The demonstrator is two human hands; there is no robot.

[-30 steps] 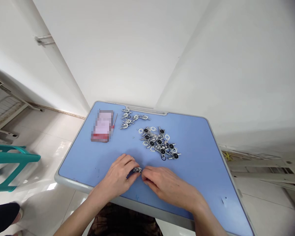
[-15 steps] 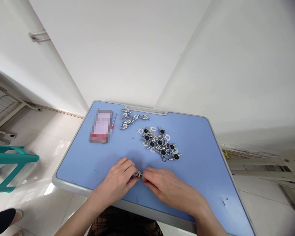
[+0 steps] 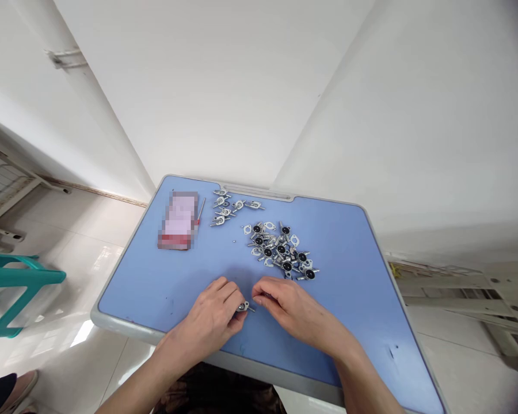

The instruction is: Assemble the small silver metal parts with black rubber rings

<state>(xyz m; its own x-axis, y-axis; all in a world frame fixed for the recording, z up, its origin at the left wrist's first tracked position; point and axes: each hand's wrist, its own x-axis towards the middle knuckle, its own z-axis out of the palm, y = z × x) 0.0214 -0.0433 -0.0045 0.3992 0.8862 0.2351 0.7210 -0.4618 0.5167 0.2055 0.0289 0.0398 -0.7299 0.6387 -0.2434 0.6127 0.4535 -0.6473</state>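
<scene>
My left hand (image 3: 218, 307) is closed around a small silver metal valve body (image 3: 242, 307) near the table's front edge. Its flange and a thin tube stick out past the fingertips toward the right, and the rest is hidden by the fingers. Just right of that tube, my right hand (image 3: 285, 299) has thumb and fingers pinched together, and whatever they hold is hidden. Beyond the right hand lies a pile of similar valve parts with black round discs (image 3: 281, 249), mixed with flat oval metal plates (image 3: 294, 240).
Several silver valve bodies (image 3: 224, 213) lie in a group at the back. Left of them are a red-handled screwdriver (image 3: 200, 215) and a blurred pink-and-red packet (image 3: 179, 221). The blue table (image 3: 349, 322) meets a white wall. A green stool (image 3: 21, 276) stands on the left, near another person's foot (image 3: 23, 391).
My right hand has moved slightly up and away from the valve body, baring its tube. The left hand keeps its hold almost in place.
</scene>
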